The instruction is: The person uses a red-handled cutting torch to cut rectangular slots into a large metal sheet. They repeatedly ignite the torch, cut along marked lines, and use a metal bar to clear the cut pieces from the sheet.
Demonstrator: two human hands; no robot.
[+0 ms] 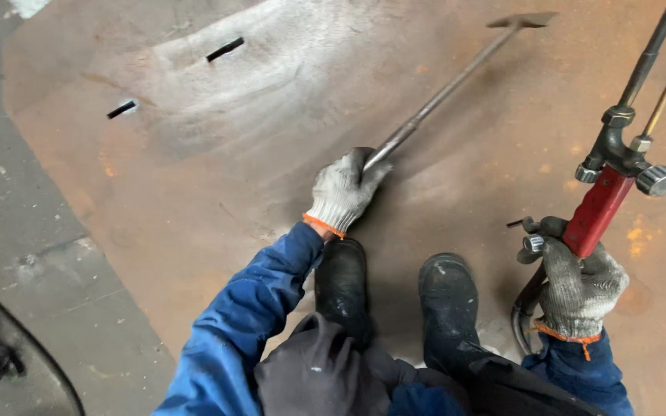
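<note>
My left hand (342, 189), in a grey knit glove, is shut on the near end of a long metal rod (445, 92) that lies across a rusty steel plate (217, 177). The rod ends in a flat blade (522, 20) at the far top. My right hand (576, 281), also gloved, grips the red handle of a cutting torch (609, 185) held upright at the right, its tubes running up out of view. Hoses (524, 312) loop below that hand. Both sleeves are blue.
My two black boots (395, 296) stand on the plate between my hands. Two narrow slots (225, 49) (122, 109) are cut in the plate at upper left. Grey concrete floor (40, 254) borders the plate on the left, with a dark curved object (9, 339) at bottom left.
</note>
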